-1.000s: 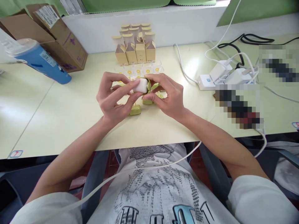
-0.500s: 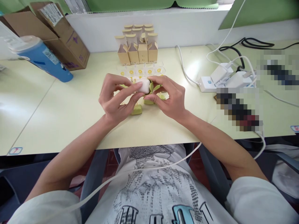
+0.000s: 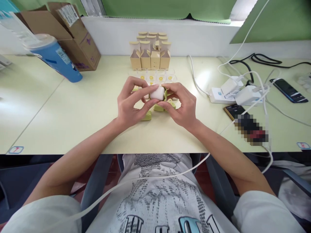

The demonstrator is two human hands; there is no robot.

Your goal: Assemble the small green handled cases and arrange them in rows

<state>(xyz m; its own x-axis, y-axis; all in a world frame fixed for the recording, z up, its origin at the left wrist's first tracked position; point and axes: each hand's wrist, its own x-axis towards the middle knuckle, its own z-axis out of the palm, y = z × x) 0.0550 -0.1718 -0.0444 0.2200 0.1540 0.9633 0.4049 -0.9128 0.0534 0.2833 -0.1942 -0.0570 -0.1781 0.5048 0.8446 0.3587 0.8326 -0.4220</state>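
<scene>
Both hands meet above the pale table (image 3: 73, 116). My left hand (image 3: 132, 103) pinches a small white rounded case (image 3: 157, 93) between thumb and fingers. My right hand (image 3: 182, 105) grips a green cover (image 3: 165, 94) at the case's right end, its fingers curled around it. Under the hands lie a few loose green covers (image 3: 147, 116). Just beyond stands a row of small clear boxes (image 3: 155, 76) with yellow dots. Behind them is a cluster of tan cardboard boxes (image 3: 150, 55) with raised flaps.
A blue bottle (image 3: 52, 56) and brown cartons (image 3: 75, 35) stand at the back left. To the right lie a white power strip (image 3: 217, 95) with plugged chargers, cables and two phones (image 3: 288, 90). A white cable crosses my lap.
The view has shifted, so everything sits further right and lower in the frame. My hands keep the same hold on the white case and green cover, with only slight finger movement.
</scene>
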